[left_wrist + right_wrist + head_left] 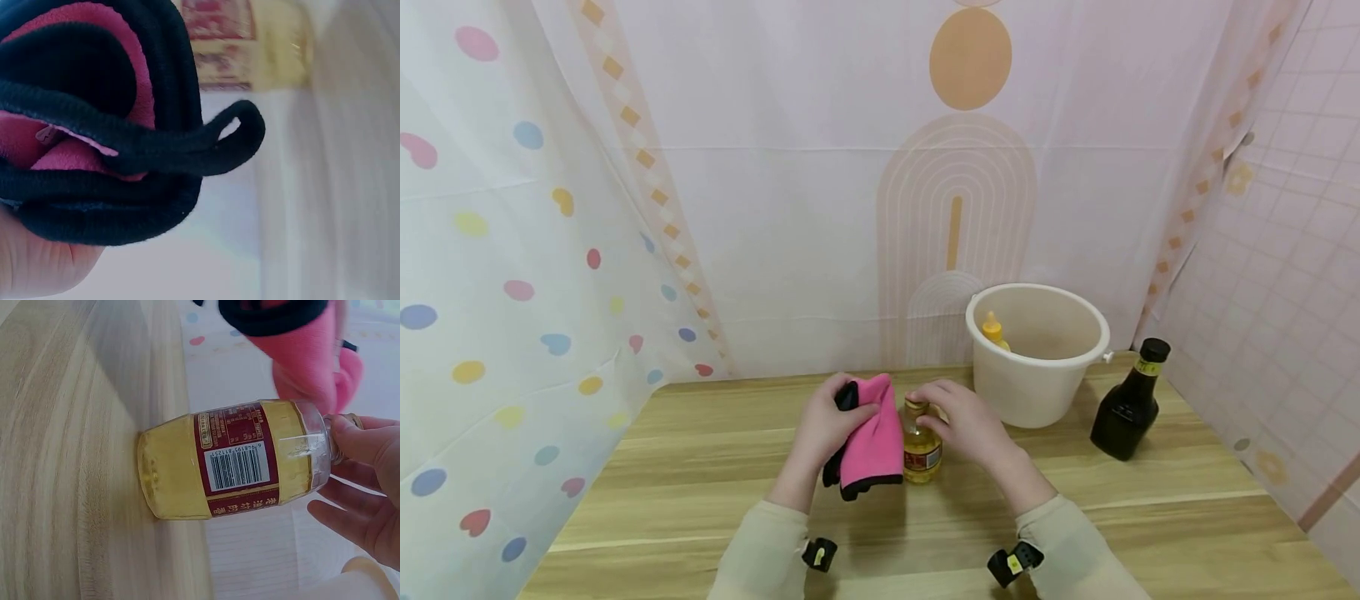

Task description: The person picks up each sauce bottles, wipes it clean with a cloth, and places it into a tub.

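Observation:
My left hand (827, 425) grips a folded pink cloth (876, 437) with black edging, just left of a small bottle of yellow oil (922, 458). In the left wrist view the cloth's black edges (178, 125) fill much of the picture, and a small black loop (247, 134) sticks out. My right hand (966, 417) pinches the oil bottle at its cap and neck between thumb and fingers. The right wrist view shows the bottle's dark red label with a barcode (237, 467). It stands upright, its base at the wooden table (715, 467).
Behind my right hand stands a cream bucket (1026, 396), with a yellow-topped bottle (992, 327) inside. A dark sauce bottle (1126, 417) with a black cap is at the right. Patterned curtains (775, 208) close off the table's back and sides.

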Motion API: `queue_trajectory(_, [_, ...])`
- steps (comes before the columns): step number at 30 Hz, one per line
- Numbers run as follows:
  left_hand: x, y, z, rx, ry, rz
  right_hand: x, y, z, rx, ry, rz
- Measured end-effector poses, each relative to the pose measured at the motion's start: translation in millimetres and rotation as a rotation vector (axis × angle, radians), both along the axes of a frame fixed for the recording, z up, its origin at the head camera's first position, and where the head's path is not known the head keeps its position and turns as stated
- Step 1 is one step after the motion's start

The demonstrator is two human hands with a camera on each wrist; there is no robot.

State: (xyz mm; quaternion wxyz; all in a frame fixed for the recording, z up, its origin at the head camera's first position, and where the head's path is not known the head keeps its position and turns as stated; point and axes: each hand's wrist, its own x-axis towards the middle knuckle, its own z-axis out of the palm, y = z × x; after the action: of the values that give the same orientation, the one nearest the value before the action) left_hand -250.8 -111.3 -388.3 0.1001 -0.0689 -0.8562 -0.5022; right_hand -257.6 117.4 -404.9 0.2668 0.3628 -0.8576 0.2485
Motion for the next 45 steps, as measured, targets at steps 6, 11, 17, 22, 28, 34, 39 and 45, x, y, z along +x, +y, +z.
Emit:
queue_trajectory(6, [3.3,13.4,1.1,0.013,0.027,-0.052,0.6,-1.2,-0.1,-0.001,-0.001,-0.003])
queue_trajectory(11, [4.3,20.6,-5.8,0.013,0.075,-0.064,1.3,-2.1,0.5,0.001,-0.016,-0.009])
queue_trajectory(17, [4.2,21.5,-7.5,-0.030,0.097,-0.066,2.5,-2.3,1.5,-0.011,-0.040,-0.026])
queue_trajectory(22, [3.7,20.0,-10.1,-0.034,0.094,-0.078,2.2,-2.2,0.8,-0.018,-0.056,-0.025])
queue_trajectory(28, [1.8,16.6,-16.6,-0.003,0.039,-0.058,2.8,-1.9,1.3,-0.037,-0.083,-0.017])
queue_trajectory(34, [1.1,14.3,-20.2,0.003,0.025,-0.051,3.5,-2.1,2.4,-0.047,-0.104,-0.018])
queue_trajectory(39, [1.4,13.5,-20.8,0.010,-0.003,-0.045,2.9,-1.7,2.6,-0.041,-0.132,-0.027])
queue_trajectory(45, [1.6,13.2,-22.1,0.051,-0.044,-0.038,2.9,-1.9,3.3,-0.036,-0.142,-0.031])
